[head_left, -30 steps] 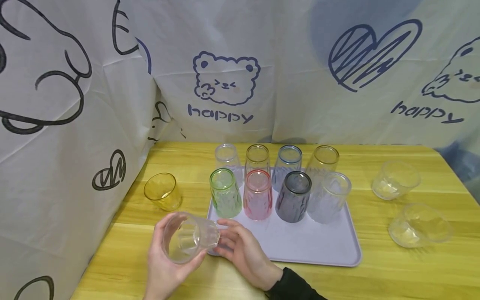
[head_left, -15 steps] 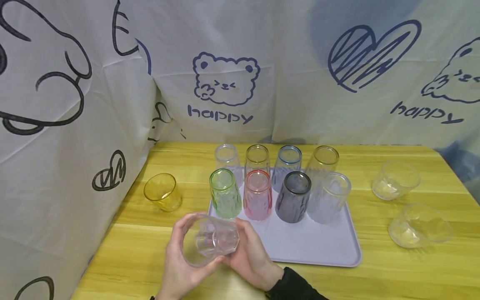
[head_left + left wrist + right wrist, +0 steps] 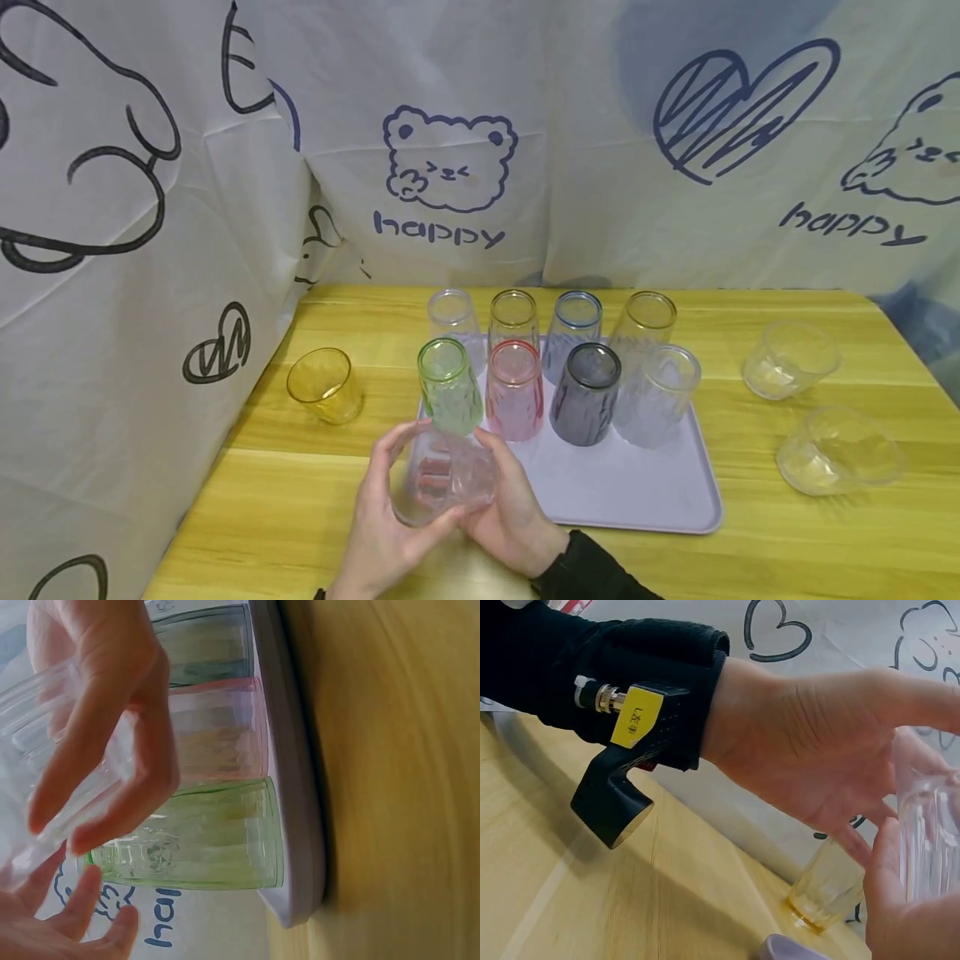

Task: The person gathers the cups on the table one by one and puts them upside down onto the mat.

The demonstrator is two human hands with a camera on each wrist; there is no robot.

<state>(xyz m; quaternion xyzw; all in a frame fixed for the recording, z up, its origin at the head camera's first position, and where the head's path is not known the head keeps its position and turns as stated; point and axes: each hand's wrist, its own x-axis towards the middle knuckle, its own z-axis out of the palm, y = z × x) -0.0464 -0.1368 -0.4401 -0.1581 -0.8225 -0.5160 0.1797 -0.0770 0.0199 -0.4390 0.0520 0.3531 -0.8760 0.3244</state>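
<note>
A clear drinking glass [image 3: 453, 479] lies tilted on its side between both hands, before the tray's near left corner. My left hand [image 3: 386, 521] holds it near its wide mouth, thumb below and fingers above. Wrapped about the base end is my right hand [image 3: 517, 517], with part of its fingers hidden behind the glass. In the left wrist view the right hand's fingers [image 3: 82, 761] curl over the glass, close before the green glass [image 3: 187, 840]. Just behind the hands, the green, pink [image 3: 515, 400] and dark grey [image 3: 585, 400] glasses stand upside down on the tray [image 3: 630, 500].
More upturned glasses, including a blue-rimmed one [image 3: 576, 321] and a clear one [image 3: 660, 400], fill the tray's back half. An amber glass [image 3: 324, 387] stands upright at left. Two clear tumblers, a far one [image 3: 787, 362] and a near one [image 3: 832, 454], stand at right.
My left hand has moved right with the clear glass, whose base now sits in my right hand. One second ago the right fingertips were only at the base.
</note>
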